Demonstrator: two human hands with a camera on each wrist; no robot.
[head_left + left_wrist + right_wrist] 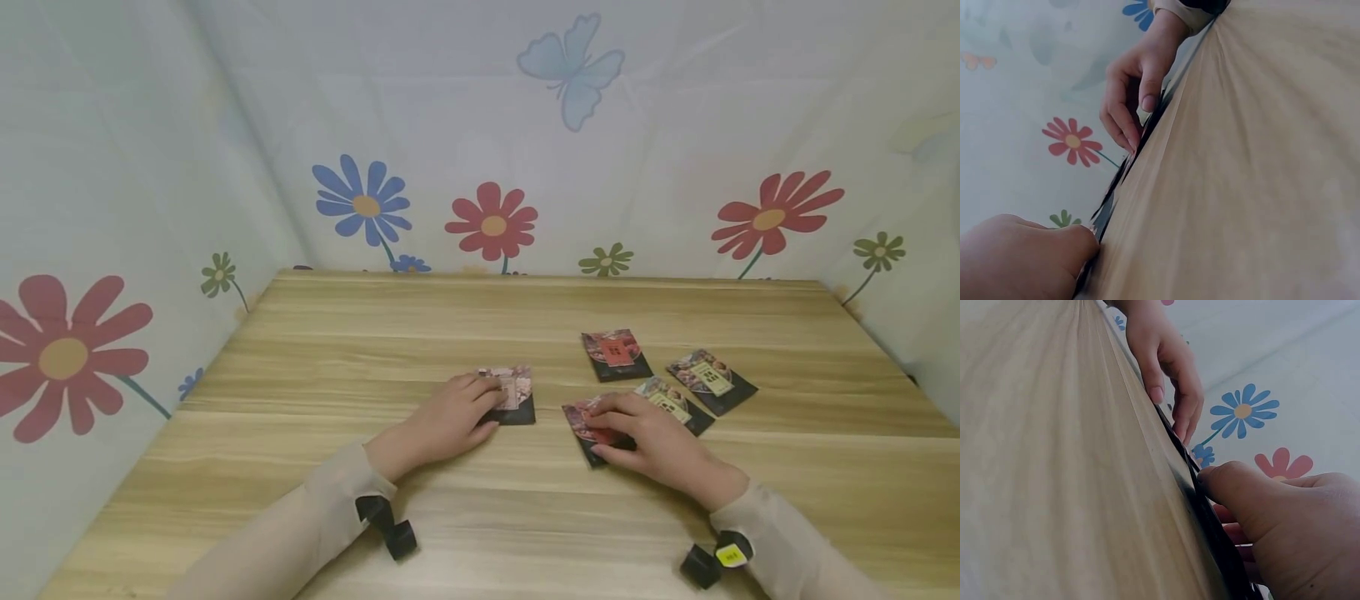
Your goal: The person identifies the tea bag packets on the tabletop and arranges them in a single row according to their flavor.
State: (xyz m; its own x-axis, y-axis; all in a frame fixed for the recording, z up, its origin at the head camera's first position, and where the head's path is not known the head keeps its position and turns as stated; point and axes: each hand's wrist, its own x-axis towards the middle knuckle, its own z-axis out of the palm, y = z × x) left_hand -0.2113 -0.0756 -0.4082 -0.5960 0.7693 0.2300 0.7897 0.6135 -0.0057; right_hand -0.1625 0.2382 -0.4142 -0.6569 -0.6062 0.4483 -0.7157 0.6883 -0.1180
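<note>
In the head view my left hand [453,414] rests on a packet [522,408] with a dark lower band and a pale label, its fingers lying over the left part. My right hand [652,437] touches another dark packet with a reddish printed top [576,417]; its fingers and thumb are spread on it and hide much of the front. Just behind that hand lies a packet with a yellowish label [669,405], partly covered. Seen edge-on in the right wrist view, thin dark packets [1210,531] lie flat under the fingers.
Farther back on the wooden table [360,333] lie a red-labelled packet [618,354] and a yellow-labelled packet [712,382]. White cloth with printed flowers [491,222] hangs behind the table. A black wrist device [390,527] is strapped to each sleeve.
</note>
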